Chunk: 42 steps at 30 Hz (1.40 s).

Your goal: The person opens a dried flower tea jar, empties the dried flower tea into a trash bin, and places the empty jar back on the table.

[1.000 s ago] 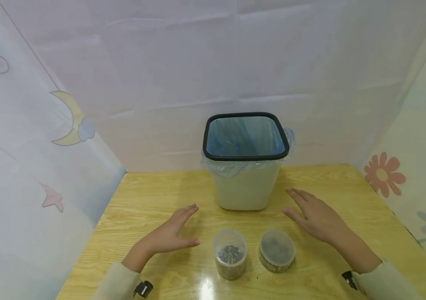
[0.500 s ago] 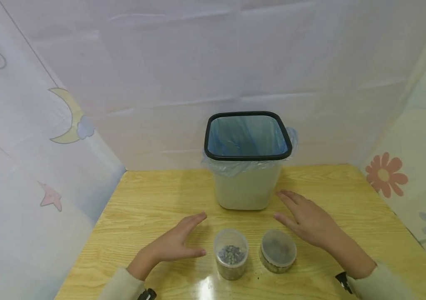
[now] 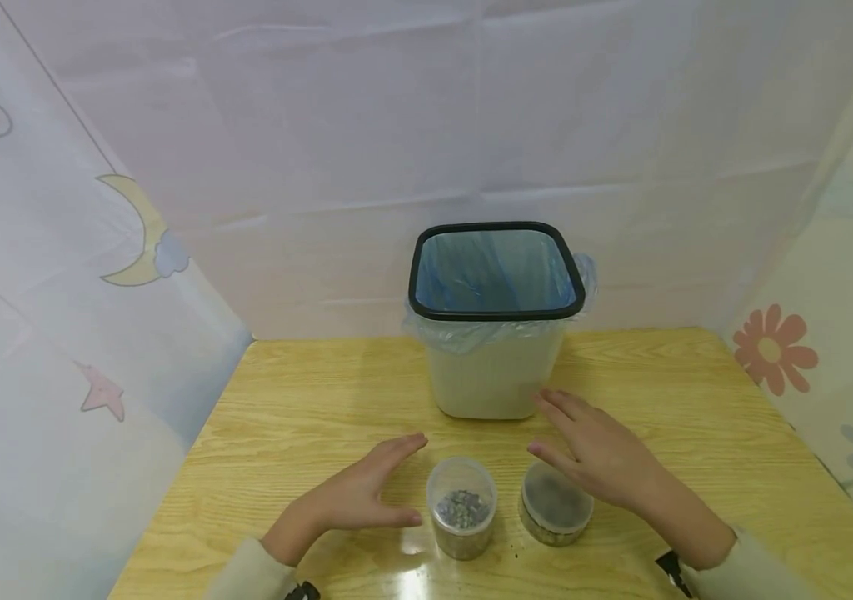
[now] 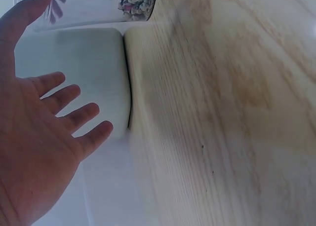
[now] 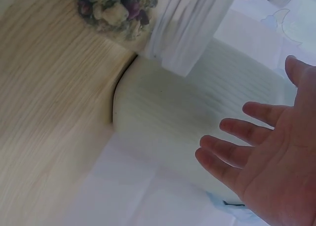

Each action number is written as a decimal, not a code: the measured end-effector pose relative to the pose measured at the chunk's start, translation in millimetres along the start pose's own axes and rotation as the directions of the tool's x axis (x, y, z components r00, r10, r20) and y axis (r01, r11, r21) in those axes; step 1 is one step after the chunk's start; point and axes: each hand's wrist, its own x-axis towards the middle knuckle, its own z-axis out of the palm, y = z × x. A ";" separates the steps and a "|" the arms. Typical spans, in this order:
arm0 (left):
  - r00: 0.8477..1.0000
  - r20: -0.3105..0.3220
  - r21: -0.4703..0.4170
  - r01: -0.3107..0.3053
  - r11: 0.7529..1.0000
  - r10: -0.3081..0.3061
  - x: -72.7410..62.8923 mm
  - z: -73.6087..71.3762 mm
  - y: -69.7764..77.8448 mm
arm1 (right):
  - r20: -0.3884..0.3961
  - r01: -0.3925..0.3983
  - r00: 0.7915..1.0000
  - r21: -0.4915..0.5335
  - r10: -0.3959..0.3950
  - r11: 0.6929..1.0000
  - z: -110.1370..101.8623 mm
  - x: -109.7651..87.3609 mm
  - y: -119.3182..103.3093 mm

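Note:
Two clear plastic jars stand side by side on the wooden table point(image 3: 306, 392). The left jar point(image 3: 461, 510) has no lid on, and a grey-green dried mix with reddish bits fills its lower part. A frosted lid covers the right jar point(image 3: 557, 505), which holds a similar dried mix with pale and dark red pieces in the right wrist view. My left hand point(image 3: 362, 492) is just left of the open-topped jar, fingers extended and thumb apart. Over the back of the lidded jar, my right hand point(image 3: 606, 450) hovers with its fingers extended. Neither hand holds anything.
A pale waste bin point(image 3: 494, 375) with a black rim and a clear bluish liner stands behind the jars, near the back wall. Printed cloth walls point(image 3: 336, 167) enclose the table at the back and both sides. Small dark specks lie on the tabletop.
Both hands have moved inward: the left hand rightward to the open-topped jar, the right hand leftward until it overlaps the lidded jar in the head view. The jars and bin stay put.

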 end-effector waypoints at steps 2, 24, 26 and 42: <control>1.000 0.004 0.001 -0.008 1.000 0.008 1.1 1.4 1.6 | -0.001 0.007 1.000 -0.004 -0.007 1.000 -0.1 0.4 -2.9; 0.997 0.027 0.019 -0.076 0.997 0.076 9.8 18.5 7.2 | 0.018 0.121 0.992 -0.012 -0.121 0.993 1.5 10.6 -36.1; 0.997 0.030 0.018 -0.078 0.997 0.078 10.1 19.4 8.2 | 0.020 0.126 0.992 -0.017 -0.126 0.992 2.4 11.2 -38.6; 0.985 0.023 0.009 -0.173 0.985 0.173 15.0 27.6 10.3 | 0.051 0.213 0.976 0.016 -0.213 0.977 1.3 13.4 -65.8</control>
